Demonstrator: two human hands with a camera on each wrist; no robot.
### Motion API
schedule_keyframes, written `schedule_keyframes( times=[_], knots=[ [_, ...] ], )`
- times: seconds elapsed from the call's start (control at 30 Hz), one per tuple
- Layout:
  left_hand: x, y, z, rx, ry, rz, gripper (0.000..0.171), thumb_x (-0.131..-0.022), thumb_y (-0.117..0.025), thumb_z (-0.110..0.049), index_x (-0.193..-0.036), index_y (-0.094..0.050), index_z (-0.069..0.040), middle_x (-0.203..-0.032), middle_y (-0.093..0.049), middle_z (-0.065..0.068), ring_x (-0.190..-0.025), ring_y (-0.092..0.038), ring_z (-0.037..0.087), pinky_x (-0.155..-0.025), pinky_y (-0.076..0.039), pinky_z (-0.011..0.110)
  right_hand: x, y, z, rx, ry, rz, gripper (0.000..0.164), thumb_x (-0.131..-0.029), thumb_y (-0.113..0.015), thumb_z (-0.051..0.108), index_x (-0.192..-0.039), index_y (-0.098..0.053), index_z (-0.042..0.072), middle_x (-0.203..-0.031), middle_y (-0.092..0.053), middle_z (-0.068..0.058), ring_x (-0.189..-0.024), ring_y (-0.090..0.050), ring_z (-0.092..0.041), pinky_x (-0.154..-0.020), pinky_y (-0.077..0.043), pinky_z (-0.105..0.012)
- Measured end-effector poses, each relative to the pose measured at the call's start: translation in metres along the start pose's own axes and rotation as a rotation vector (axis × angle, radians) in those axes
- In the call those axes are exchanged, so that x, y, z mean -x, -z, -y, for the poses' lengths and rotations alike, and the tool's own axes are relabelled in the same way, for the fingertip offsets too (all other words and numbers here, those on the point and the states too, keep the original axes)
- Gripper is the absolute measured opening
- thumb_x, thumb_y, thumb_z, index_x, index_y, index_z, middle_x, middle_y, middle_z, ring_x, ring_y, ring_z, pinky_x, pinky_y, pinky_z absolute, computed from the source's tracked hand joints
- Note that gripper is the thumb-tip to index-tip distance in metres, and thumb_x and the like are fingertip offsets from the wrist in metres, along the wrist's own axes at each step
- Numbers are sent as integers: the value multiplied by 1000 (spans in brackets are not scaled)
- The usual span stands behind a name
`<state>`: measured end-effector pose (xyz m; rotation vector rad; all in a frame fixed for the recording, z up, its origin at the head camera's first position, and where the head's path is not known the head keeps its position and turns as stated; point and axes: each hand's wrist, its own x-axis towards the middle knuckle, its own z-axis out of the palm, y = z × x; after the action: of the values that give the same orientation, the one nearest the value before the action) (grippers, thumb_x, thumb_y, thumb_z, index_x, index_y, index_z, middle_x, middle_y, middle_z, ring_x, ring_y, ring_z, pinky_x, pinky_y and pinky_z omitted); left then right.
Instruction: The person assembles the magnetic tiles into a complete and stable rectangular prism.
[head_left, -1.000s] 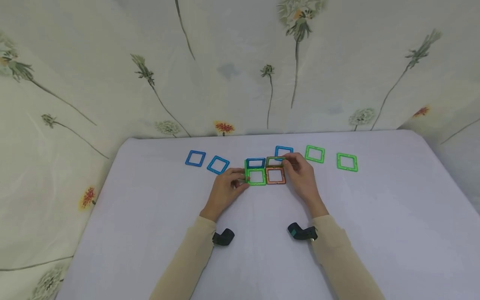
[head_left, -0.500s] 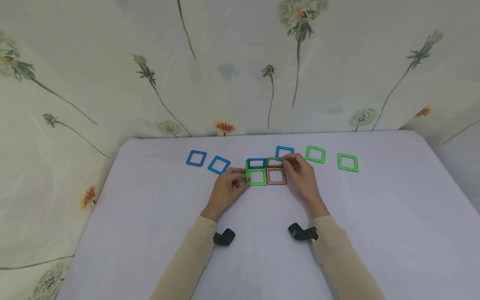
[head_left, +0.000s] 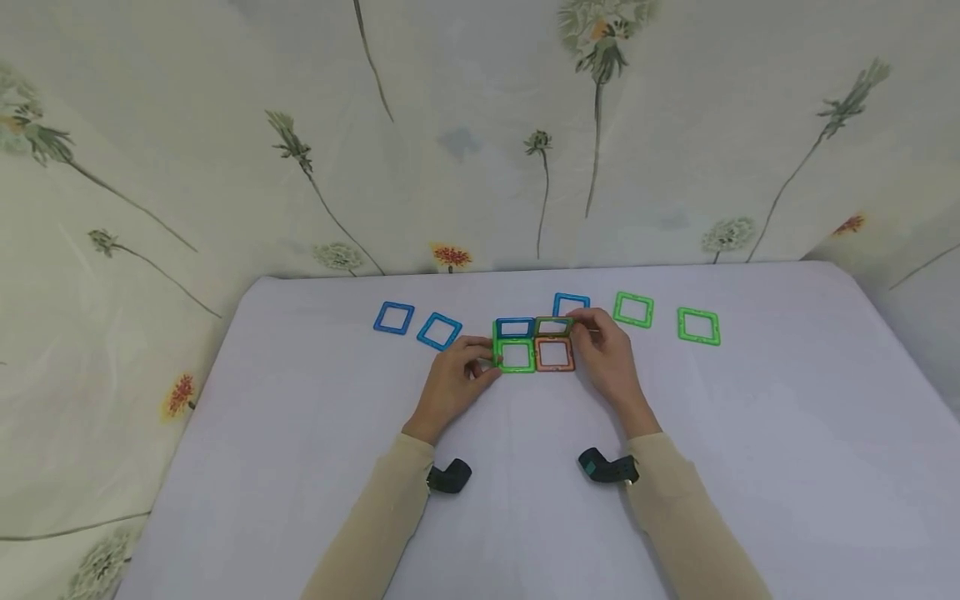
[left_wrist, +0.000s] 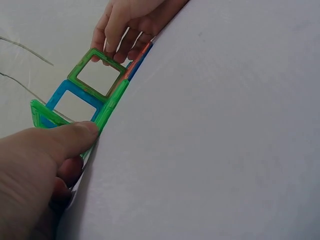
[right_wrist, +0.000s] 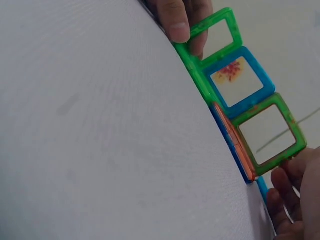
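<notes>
Square magnetic tiles are joined into a small structure in the head view. A green tile (head_left: 516, 372) and an orange tile (head_left: 555, 370) lie side by side, with blue showing under the orange one in the right wrist view. Behind them stand a blue tile (right_wrist: 267, 85) and a green tile (right_wrist: 300, 135) with an orange tint. Another green tile (left_wrist: 36, 114) stands at the left end. My left hand (head_left: 450, 379) grips that left end, thumb on the flat green tile's corner. My right hand (head_left: 609, 358) pinches the outer edge of the orange-tinted green tile.
Two loose blue tiles (head_left: 393, 332) lie to the left on the white table (head_left: 510, 500). Behind my right hand lies another blue tile (head_left: 572, 296), partly covered. Two loose green tiles (head_left: 698, 340) lie farther right. A flower-patterned cloth (head_left: 450, 192) hangs behind the table.
My right fingertips have shifted slightly right, and more of the orange-tinted tile's edge shows. My left hand and the joined tiles stay in place.
</notes>
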<state>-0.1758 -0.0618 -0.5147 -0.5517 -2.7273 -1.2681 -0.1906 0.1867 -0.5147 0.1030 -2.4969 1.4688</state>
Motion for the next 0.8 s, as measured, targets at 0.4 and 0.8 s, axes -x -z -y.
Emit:
schedule_keyframes(
  times=[0.4, 0.8],
  knots=[
    [-1, -2, 0, 9, 0, -7, 19, -83, -73, -18, -102, -72, -14, -122, -62, -1, -74, -54, 5, -65, -47, 17, 0, 5, 0, 109, -10, -108, 34, -97, -44, 5, -122, -61, 19, -126, -59, -1, -108, -50, -16, -84, -41, -33],
    [1, -2, 0, 10, 5, -22, 18, -83, -72, -18, -100, -72, -13, -123, -63, 0, -72, -54, 6, -64, -46, 18, -1, 1, -5, 360, 103, 29, 35, -93, -48, 0, -123, -61, 10, -125, -60, -11, -103, -51, -27, -82, -43, -39]
  ],
)
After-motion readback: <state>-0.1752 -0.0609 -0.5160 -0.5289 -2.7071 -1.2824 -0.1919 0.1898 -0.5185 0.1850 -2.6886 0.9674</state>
